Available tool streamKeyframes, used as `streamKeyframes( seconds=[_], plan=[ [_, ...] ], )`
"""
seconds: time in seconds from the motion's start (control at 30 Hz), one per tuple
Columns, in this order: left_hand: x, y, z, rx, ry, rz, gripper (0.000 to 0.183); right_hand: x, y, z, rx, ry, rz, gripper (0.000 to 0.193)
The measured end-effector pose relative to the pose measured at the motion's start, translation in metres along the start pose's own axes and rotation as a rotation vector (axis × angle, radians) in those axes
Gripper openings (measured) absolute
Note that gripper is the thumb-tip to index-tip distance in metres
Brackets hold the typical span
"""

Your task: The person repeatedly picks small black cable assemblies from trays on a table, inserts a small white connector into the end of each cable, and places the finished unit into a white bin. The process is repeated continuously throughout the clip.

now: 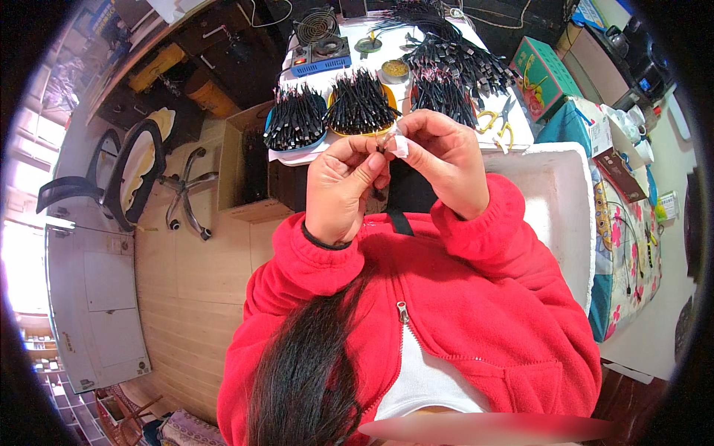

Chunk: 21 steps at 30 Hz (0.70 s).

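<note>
My left hand (pixel 341 184) and my right hand (pixel 448 157) meet in front of my chest, near the table's front edge. Both are closed in a pinch, fingertips almost touching. Between them is something small and dark, largely hidden by the fingers. A small white piece (pixel 400 147) shows at my right fingertips; I cannot tell whether it is tape or a wrap. Just beyond the hands, bundles of short black cables (pixel 359 102) fill a yellow tray (pixel 392 97). More black cables (pixel 295 117) lie in a blue tray to the left, and others (pixel 444 95) in a reddish tray to the right.
Loose black cables (pixel 465 58) are heaped at the table's back right, near yellow-handled scissors (pixel 506 137). A blue hot-plate unit (pixel 321 58) and a round tin (pixel 395 71) stand behind the trays. A cardboard box (pixel 236 160) is left, a white foam box (pixel 554 175) right.
</note>
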State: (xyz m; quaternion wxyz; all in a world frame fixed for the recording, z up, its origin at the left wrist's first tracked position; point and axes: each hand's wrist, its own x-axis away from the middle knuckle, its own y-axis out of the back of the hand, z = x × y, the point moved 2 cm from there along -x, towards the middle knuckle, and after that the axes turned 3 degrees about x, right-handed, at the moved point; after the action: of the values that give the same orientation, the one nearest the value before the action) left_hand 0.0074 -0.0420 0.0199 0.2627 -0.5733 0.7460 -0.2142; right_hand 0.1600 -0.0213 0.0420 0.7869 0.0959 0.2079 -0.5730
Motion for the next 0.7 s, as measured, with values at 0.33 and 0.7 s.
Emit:
streamKeyframes(
  seconds=[0.33, 0.7],
  plan=[
    [0.0, 0.003, -0.006, 0.136, 0.37, 0.293, 0.022, -0.003, 0.007, 0.001, -0.332, -0.239, 0.275, 0.014],
    [-0.005, 0.007, 0.009, 0.173, 0.216, 0.214, 0.015, 0.0, 0.006, -0.017, -0.423, -0.222, 0.157, 0.014]
  ],
)
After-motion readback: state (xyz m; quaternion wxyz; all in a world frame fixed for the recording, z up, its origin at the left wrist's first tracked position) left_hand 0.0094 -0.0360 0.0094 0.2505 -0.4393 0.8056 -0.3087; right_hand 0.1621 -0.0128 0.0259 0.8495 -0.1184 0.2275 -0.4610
